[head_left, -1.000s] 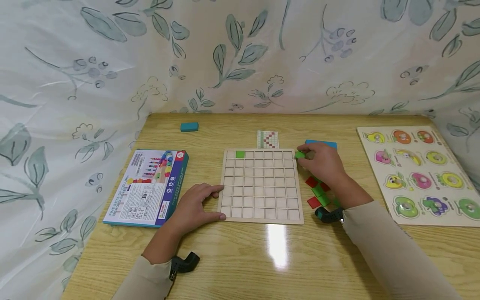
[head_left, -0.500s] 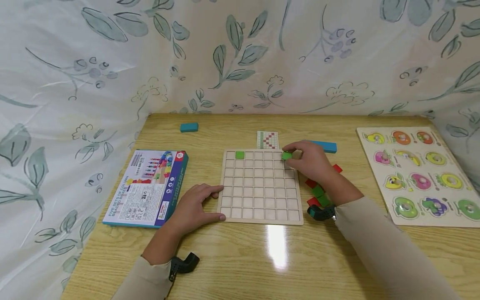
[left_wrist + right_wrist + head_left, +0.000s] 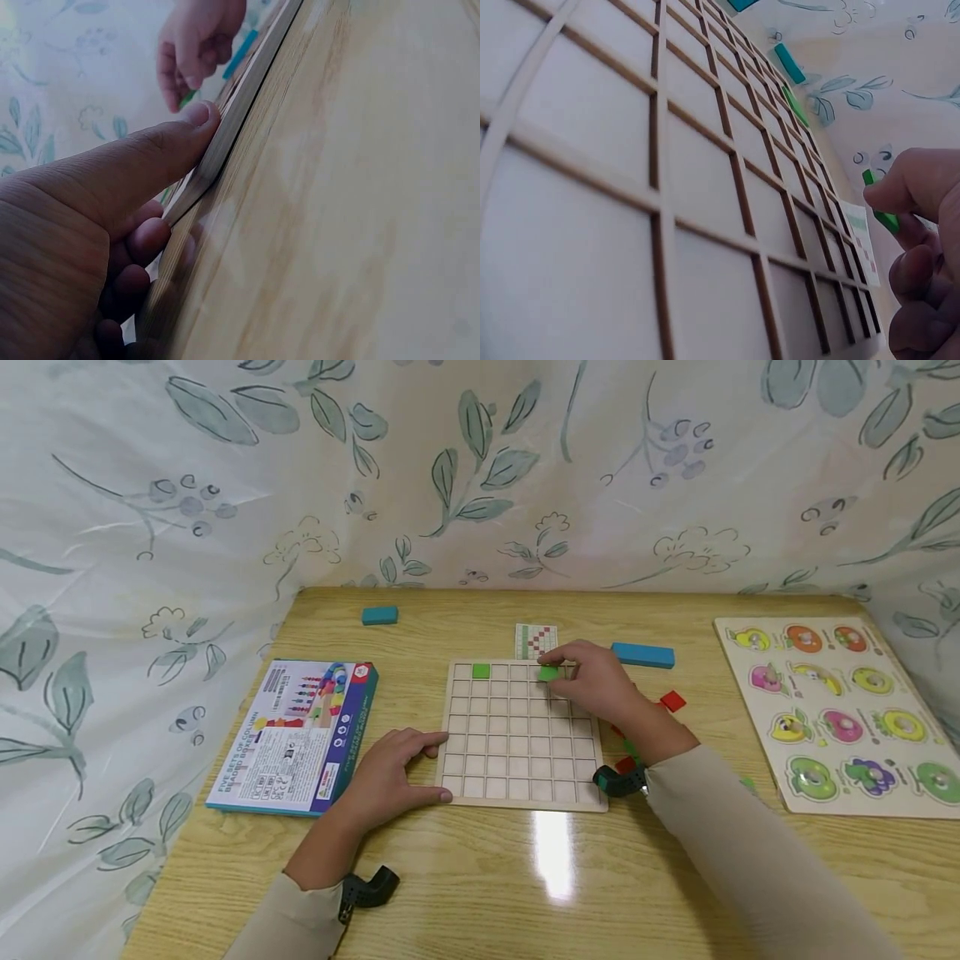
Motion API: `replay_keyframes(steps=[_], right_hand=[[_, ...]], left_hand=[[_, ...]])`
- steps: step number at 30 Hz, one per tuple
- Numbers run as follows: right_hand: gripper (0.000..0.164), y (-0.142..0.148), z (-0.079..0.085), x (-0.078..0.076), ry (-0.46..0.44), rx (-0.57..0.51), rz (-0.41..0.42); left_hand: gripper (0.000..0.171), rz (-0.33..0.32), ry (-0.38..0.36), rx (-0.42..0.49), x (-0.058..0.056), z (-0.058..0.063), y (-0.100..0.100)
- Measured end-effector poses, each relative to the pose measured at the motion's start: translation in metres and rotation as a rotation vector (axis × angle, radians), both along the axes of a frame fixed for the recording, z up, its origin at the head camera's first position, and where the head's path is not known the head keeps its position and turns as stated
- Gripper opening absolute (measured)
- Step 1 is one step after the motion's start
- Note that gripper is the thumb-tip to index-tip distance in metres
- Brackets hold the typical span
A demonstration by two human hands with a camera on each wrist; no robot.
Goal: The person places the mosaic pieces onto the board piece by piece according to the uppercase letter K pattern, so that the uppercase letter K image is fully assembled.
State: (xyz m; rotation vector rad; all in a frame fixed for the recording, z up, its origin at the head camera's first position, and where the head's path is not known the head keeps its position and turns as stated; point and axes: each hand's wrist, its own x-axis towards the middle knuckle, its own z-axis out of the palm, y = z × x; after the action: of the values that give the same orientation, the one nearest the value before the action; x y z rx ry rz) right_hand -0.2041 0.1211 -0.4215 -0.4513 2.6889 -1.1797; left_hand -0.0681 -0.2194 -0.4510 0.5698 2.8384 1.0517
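Observation:
My right hand pinches a small green square tile between thumb and fingertips, over the top row of a wooden grid board. In the right wrist view the tile is tilted, with most of one face showing past the thumb. Another green tile sits in a top-row cell, second from the left. My left hand rests against the board's left edge, thumb near the front corner and index finger farther up. A small pattern card with green and red squares lies behind the board.
Right of the board lie several red and green tiles, including a red tile, partly hidden by my forearm. Blue blocks lie at the back. A blue-edged box stands left, a fruit puzzle board right.
My right hand has carried the green tile leftward from beside the board's right edge to over the top row. My left hand has stayed at the board's left edge.

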Motion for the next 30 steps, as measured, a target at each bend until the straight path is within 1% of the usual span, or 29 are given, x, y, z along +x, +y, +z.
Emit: replay_keyframes(steps=[5,11,18,23,30], right_hand=[[0.036,-0.008,-0.002,-0.002,-0.018,-0.048,0.038],[0.037,-0.02,-0.006,-0.004,-0.03,-0.064,0.085],[0.036,-0.034,-0.011,-0.004,-0.028,-0.095,0.151],[0.035,-0.044,-0.013,-0.006,0.009,-0.075,0.184],[0.032,-0.06,-0.008,-0.009,0.035,-0.009,0.214]], left_hand=[[0.079,-0.001,-0.002,0.004,-0.001,-0.001,0.001],[0.08,-0.001,0.004,0.002,-0.001,-0.002,0.001],[0.081,0.011,-0.032,0.0,0.0,0.0,0.001],[0.081,0.008,-0.031,-0.013,-0.001,0.0,0.001],[0.079,0.011,-0.033,-0.009,0.0,0.001,0.0]])
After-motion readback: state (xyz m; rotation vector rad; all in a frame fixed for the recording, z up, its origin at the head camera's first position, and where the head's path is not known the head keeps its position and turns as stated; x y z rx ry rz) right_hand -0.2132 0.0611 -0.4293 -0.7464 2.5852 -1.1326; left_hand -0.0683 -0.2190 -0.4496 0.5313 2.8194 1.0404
